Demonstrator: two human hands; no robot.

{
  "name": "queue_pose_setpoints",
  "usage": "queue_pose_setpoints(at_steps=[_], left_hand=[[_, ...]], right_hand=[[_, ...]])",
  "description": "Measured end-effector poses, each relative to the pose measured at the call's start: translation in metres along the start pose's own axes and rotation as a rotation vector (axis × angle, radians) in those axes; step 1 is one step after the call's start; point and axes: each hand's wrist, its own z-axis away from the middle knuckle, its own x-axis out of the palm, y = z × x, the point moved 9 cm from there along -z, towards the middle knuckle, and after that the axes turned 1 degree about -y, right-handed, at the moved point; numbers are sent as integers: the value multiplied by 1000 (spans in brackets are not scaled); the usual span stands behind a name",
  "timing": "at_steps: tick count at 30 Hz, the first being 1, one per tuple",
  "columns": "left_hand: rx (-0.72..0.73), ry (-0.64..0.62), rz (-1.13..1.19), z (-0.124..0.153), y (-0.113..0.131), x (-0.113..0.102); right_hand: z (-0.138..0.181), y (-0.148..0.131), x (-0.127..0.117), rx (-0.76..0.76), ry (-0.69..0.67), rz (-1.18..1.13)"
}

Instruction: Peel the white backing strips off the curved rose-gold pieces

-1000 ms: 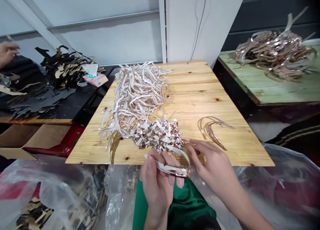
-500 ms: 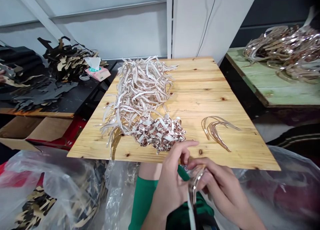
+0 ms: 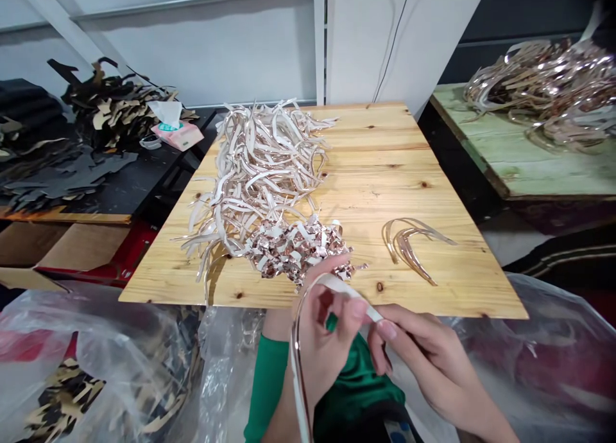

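Note:
A curved strip [image 3: 297, 353], shiny rose-gold on one face and white on the other, hangs over the index finger of my left hand [image 3: 322, 340]. That hand pinches it between thumb and fingers. At the strip's right end, my right hand [image 3: 423, 353] grips it between thumb and forefinger. Both hands are above my lap, at the table's near edge. Just beyond them lies a heap of small shiny scraps [image 3: 293, 247]. Behind the scraps spreads a large pile of similar strips [image 3: 269, 160]. A few loose strips [image 3: 409, 247] rest on the right of the table.
The wooden table [image 3: 380, 147] stands before me. To the left, a dark table [image 3: 144, 186] carries cut black and tan pieces [image 3: 115, 106] and a tissue box [image 3: 178, 135]. More strips [image 3: 568, 90] cover a green table [image 3: 510, 167] on the right. Plastic bags [image 3: 120, 353] flank my legs.
The strip, which hung down between my hands, now loops over my left index finger and is stretched across to my right hand. My left hand has turned and closed on it.

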Motion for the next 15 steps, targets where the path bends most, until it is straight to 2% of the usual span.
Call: queue_pose_setpoints(at_steps=[3, 5, 12, 15], left_hand=[[-206, -261, 52, 4, -11, 27], [-228, -338, 56, 6, -12, 36], [-160, -354, 27, 2, -13, 40], [-180, -356, 44, 4, -15, 39]], right_hand=[[-4, -7, 1, -35, 7, -9], [-6, -7, 0, -42, 43, -39], [-5, 6, -4, -52, 121, -264], [-8, 1, -5, -65, 123, -195]])
